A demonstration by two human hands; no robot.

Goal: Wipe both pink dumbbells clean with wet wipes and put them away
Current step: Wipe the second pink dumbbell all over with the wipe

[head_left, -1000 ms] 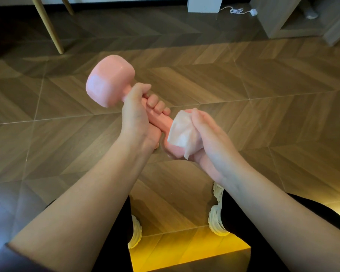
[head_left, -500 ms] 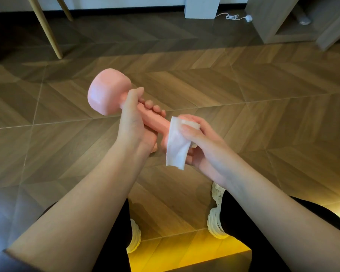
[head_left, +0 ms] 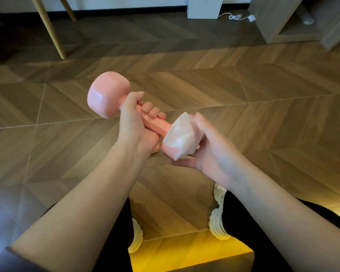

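Note:
One pink dumbbell (head_left: 106, 99) is held in the air above the floor, tilted with its far head up and to the left. My left hand (head_left: 133, 122) grips its handle, fingers curled round it. A white wet wipe (head_left: 182, 134) is draped over the near head of the dumbbell. My right hand (head_left: 210, 152) cups that head from the right and below, holding the wipe against it. The second dumbbell is not in view.
Wooden herringbone floor (head_left: 243, 85) lies below. Thin wooden furniture legs (head_left: 49, 30) stand at the back left, a white post (head_left: 204, 6) and a white cable (head_left: 236, 16) at the back, a wooden shelf unit (head_left: 283, 20) at the back right. My shoes (head_left: 218, 222) are beneath.
The wipe hung as a flap beside the handle half a second ago; now my right hand has wrapped it over the near head. The dumbbell stays in my left hand.

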